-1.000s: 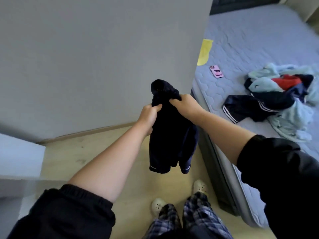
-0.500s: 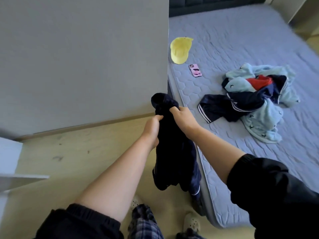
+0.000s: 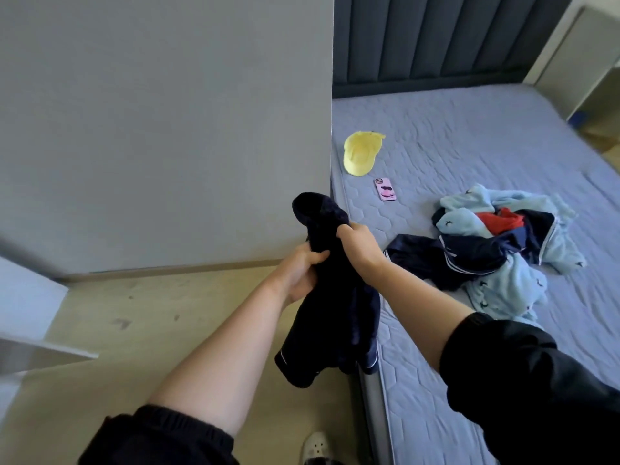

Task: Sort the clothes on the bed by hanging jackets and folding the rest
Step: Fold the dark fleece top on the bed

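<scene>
A dark navy garment with thin white piping hangs bunched in front of me, over the bed's left edge. My left hand grips it from the left and my right hand grips it just above, fingers curled into the cloth. Its top end flops over above my hands. On the blue quilted bed to the right lies a heap of clothes: light blue fleece pieces, a navy piece with white stripes and something red in the middle.
A yellow cap and a pink-cased phone lie on the mattress near its left edge. A grey wall panel stands close on my left. The dark padded headboard is at the back. Pale wooden floor lies below.
My view has swung right toward the bed, bringing the headboard, cap and phone into sight. Both hands still hold the dark garment, now over the mattress edge.
</scene>
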{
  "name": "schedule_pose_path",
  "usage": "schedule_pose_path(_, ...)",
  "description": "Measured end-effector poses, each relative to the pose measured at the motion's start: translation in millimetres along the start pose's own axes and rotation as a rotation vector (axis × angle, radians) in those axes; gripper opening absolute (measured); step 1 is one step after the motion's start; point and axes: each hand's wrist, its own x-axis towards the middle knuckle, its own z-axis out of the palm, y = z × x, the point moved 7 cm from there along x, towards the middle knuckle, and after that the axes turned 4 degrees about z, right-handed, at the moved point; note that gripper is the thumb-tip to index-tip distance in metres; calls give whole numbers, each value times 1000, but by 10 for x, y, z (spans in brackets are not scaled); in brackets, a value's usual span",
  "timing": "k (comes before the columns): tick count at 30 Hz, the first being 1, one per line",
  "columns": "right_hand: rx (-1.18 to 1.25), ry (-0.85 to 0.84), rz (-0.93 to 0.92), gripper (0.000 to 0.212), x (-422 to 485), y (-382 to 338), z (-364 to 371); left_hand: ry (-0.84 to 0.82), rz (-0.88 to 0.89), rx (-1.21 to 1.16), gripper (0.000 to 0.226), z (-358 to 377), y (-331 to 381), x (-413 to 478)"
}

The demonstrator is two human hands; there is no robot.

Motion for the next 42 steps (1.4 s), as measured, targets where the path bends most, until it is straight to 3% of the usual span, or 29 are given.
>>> schedule_pose_path(8, 72, -70, -128, 19, -324, 12, -630, 149, 135, 116, 37, 776, -74, -273)
schedule_pose_path(18, 105, -353, -181, 16, -1375, 379, -1795, 316, 300, 144, 25, 2059, -688, -1040)
schedule_pose_path(23, -100, -357, -105, 9, -1410, 522, -2181, 346, 240, 118, 24, 2347, -946, -1030)
schedule_pose_path(26, -398, -324, -124, 11, -1154, 815, -2271, 377, 113, 125, 25, 2356, -1316, -780)
schedule_pose_path(29, -770, -271, -179, 13, -737, 1459, -2351, 536, -3, 523, 22, 2044, -1754, -437)
schedule_pose_path(32, -966, -99, -98, 24, -314, 2197, -2656, 738, -98, 969, 16, 1550, -2103, -272)
schedule_pose_path(36, -1089, 48, 18, 23, 118, 2940, -2935, 819, -200, 1210, 26, 1017, -2654, -64)
schedule_pose_path(40, -1327, 59, -77, 27, 441, 3426, -2898, 859, -269, 1393, 26, 796, -3085, 205)
schedule_pose_path(42, -1350, 51, 20, 26, 610, 3696, -2920, 850, -311, 1442, 25, 745, -3292, 392)
